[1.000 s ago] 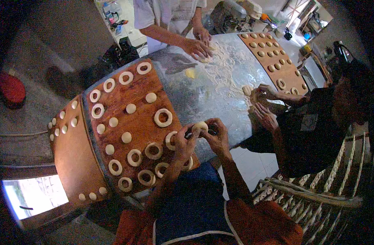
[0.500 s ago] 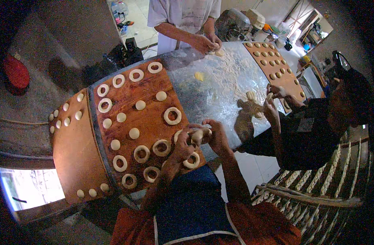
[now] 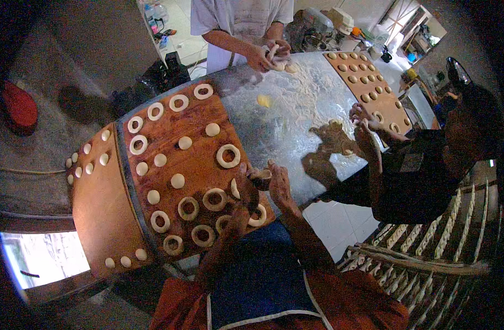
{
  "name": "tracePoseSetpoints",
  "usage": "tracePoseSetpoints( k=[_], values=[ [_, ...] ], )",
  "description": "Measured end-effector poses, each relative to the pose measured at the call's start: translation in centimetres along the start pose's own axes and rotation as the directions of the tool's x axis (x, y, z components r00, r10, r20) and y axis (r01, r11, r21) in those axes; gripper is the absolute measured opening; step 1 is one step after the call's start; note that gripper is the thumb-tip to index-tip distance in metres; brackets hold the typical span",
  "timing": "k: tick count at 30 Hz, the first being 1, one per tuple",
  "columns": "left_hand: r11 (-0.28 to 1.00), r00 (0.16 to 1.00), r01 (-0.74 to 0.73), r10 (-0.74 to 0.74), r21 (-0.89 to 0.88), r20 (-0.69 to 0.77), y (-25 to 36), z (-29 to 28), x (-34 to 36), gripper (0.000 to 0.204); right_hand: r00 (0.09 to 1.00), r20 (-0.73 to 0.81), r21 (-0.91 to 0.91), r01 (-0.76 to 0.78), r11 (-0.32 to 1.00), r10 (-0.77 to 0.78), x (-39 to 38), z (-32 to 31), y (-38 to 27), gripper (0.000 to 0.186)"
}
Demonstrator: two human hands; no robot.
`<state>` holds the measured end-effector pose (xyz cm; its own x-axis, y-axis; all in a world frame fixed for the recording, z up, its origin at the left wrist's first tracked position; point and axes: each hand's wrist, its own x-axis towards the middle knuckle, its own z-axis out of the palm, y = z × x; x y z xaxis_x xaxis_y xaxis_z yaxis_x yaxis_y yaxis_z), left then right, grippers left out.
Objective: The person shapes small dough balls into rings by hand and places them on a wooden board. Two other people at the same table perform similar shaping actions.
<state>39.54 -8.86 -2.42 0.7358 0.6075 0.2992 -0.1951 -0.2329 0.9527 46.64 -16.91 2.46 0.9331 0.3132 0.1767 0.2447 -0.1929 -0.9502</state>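
In my left hand (image 3: 247,186) is a small piece of dough (image 3: 259,174), held above the right edge of a brown board (image 3: 199,157). My right hand (image 3: 280,186) is just beside the dough, fingers stretched out and close to its end. Beneath and around my hands, dough rings (image 3: 228,156) lie on the board, some partly hidden by my left hand and forearm. Round dough balls (image 3: 178,181) sit among the rings, toward the board's middle and left.
A floury metal table (image 3: 274,126) carries a yellow lump (image 3: 264,100). Across it, a person's hands (image 3: 268,55) work dough; another person's hands (image 3: 367,129) are at the right by a board of dough pieces (image 3: 367,80). A rack of twisted strips (image 3: 428,242) stands lower right.
My hands have moved slightly apart, the right one loosening from the dough. The right-hand person's hands have lifted, and ring-shaped pieces now show on the board beside them.
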Motion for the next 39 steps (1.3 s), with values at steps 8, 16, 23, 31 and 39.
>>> tracePoseSetpoints(
  k=[8,16,23,31,39],
  values=[
    [0.907,0.955,0.293,-0.293,-0.304,0.047,-0.6,-1.9,-1.3,0.033,0.906,0.365,0.243,-0.315,0.918,0.214,-0.7,-1.6,-2.8,0.062],
    [0.827,0.931,0.343,-0.362,-0.446,0.046,-3.1,-4.1,-2.2,0.031,0.928,0.356,-0.065,0.137,0.988,-0.105,-2.6,1.6,0.1,0.05],
    [0.78,0.918,0.355,-0.395,-0.515,0.036,-5.3,-6.6,-3.4,0.029,0.88,0.342,0.09,0.318,0.944,-0.329,-6.4,3.2,1.1,0.035],
    [0.745,0.901,0.378,-0.433,-0.55,0.033,-6.8,-10.1,-6.1,0.028,0.663,0.532,-0.285,0.726,0.626,-0.527,-8.5,2.4,-0.9,0.049],
    [0.73,0.889,0.399,-0.456,-0.555,0.039,-7.8,-14.1,-7.8,0.027,0.743,0.661,-0.13,0.25,0.96,-0.104,-10.4,7.3,-1.0,0.052]
  ],
)
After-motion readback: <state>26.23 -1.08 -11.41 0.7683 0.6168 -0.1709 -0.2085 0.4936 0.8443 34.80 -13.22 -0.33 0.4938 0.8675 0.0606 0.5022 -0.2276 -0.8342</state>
